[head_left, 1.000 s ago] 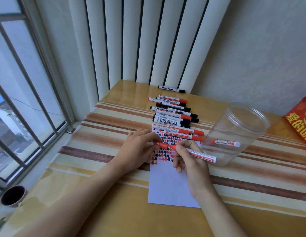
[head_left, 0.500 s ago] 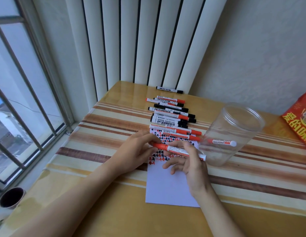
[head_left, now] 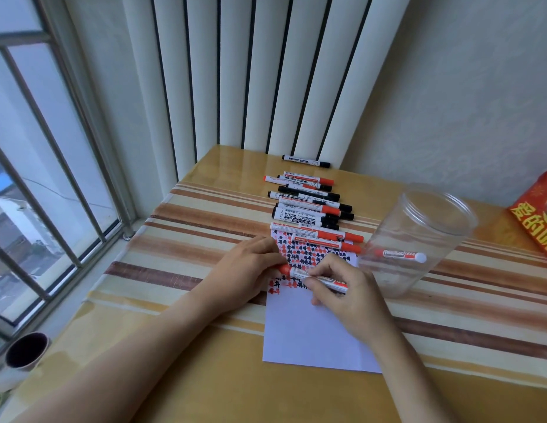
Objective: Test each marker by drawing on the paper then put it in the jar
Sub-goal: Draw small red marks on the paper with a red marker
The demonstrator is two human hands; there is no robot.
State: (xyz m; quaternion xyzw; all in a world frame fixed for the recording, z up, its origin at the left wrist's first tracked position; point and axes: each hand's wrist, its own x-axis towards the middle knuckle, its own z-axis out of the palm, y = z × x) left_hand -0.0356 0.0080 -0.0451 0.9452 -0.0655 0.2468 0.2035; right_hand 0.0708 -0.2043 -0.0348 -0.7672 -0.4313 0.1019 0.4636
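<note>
Over the paper [head_left: 308, 331] near the table's [head_left: 205, 389] middle, we hold a red marker [head_left: 315, 277]: right hand [head_left: 348, 297] pinching its barrel, left hand [head_left: 250, 270] gripping the cap. Light, stiff, smooth plastic; we judge mid-barrel the safest hold. Beside the paper stands the jar [head_left: 418, 239].

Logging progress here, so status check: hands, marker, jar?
Right hand grips red marker over paper; left hand pinches its cap end. One marker in jar. Nothing in the way.
</note>
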